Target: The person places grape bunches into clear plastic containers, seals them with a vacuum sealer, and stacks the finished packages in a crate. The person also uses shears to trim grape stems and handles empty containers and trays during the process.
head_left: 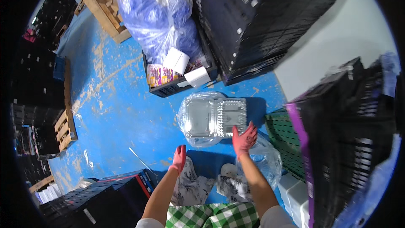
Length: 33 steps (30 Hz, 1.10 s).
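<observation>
Clear plastic trays [198,116] rest in front of me, partly wrapped in a loose clear bag. A ribbed part of the clear trays [233,114] sticks out to the right of the bag. My right hand [244,140], in a pinkish-red glove, is spread open at the near right corner of the trays; whether it touches them I cannot tell. My left hand [179,159], gloved alike, is nearer to me and left of the trays, apart from them. Its fingers point forward, stretched out, holding nothing. Crumpled clear plastic film [266,160] lies beside my right forearm.
Beyond the trays stands a black crate [168,89] with colourful packs, white boxes and a bulging bluish bag [156,21]. Tall black crate stacks [257,29] rise behind. A green crate [287,143] is at right, dark crates [114,198] at near left, a wooden pallet [101,8] far left.
</observation>
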### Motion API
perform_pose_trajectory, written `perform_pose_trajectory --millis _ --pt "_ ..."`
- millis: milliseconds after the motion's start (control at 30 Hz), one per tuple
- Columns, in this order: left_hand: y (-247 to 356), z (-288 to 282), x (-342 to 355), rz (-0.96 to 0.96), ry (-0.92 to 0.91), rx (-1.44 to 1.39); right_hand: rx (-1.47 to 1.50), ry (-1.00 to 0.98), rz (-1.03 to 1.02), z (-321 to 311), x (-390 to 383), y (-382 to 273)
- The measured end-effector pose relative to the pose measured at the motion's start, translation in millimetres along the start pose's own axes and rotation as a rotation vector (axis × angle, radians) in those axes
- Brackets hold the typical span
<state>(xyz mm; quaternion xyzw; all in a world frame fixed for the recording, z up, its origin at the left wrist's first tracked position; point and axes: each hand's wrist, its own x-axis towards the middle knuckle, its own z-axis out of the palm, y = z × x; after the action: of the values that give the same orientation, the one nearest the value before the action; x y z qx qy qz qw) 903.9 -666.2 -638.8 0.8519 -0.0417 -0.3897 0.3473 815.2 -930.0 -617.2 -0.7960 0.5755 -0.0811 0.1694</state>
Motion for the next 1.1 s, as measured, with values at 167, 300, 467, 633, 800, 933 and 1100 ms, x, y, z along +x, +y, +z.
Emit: perform_pose_trajectory --millis 167,300,467,633,800,933,1100 --pt "-96 43 158 -0.119 0.030 -0.496 0.196 -0.046 -0.048 87 45 20" --pt "-105 49 227 -0.134 -0.161 -0.926 0.215 0.020 -0.144 95 47 29" --pt "-172 68 309 0.205 -0.278 -0.526 0.370 -0.074 -0.221 110 56 52" --pt "-145 86 310 -0.069 -0.488 -0.978 0.711 -0.069 -0.164 132 60 76" --pt "-130 86 300 -0.168 -0.611 -1.199 0.431 -0.175 -0.206 96 53 49" --pt "-111 89 286 -0.187 -0.679 -1.335 1.247 -0.172 -0.094 114 65 73" --pt "-96 99 275 0.023 -0.302 -0.829 0.878 -0.240 -0.059 95 109 123"
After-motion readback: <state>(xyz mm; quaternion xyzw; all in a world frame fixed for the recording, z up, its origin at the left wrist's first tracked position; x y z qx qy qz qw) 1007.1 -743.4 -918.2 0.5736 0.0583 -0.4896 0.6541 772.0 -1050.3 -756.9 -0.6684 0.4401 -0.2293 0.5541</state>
